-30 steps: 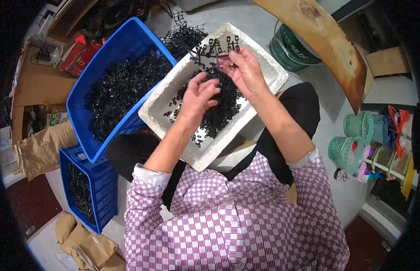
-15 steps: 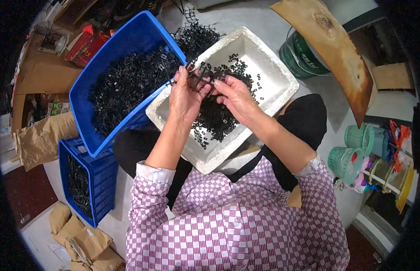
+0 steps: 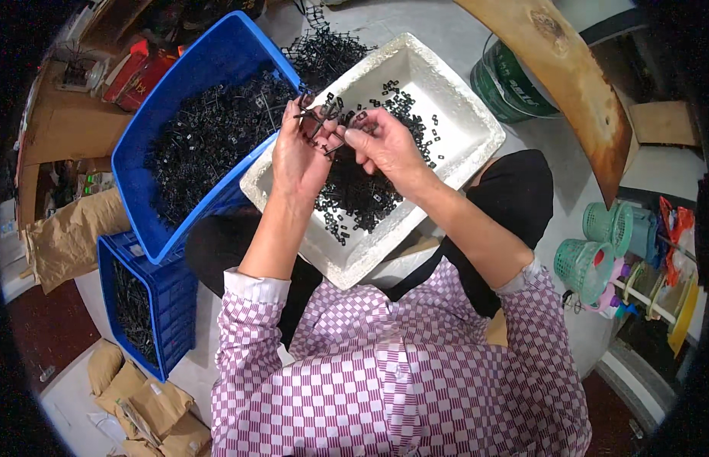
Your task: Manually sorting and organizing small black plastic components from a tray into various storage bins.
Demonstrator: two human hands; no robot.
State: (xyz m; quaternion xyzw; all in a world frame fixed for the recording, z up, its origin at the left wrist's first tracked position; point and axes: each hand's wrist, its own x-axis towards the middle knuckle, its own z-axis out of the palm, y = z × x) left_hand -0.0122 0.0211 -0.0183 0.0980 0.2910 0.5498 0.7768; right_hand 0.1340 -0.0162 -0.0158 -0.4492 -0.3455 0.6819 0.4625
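Over the far left part of a white foam box (image 3: 465,114) I hold my two hands close together. My left hand (image 3: 299,156) is curled, palm up, around a branched black plastic sprue (image 3: 316,122) with small parts on it. The fingers and thumb of my right hand (image 3: 386,148) pinch at the same cluster; the exact piece between them is too small to make out. Below them, small black plastic pieces (image 3: 362,198) are heaped in the foam box, with some scattered along its floor.
Left of the foam box, a big blue crate (image 3: 133,164) holds many black parts. A second blue crate (image 3: 175,312) lies below it. More black sprues (image 3: 328,53) are piled beyond. A green bucket (image 3: 507,91) and a curved wooden board (image 3: 575,68) stand right; green baskets (image 3: 583,270) lie lower right.
Both hands have shifted slightly left, and my left fingers have opened a little around the black sprue. My right hand has turned, its thumb now nearer the left palm.
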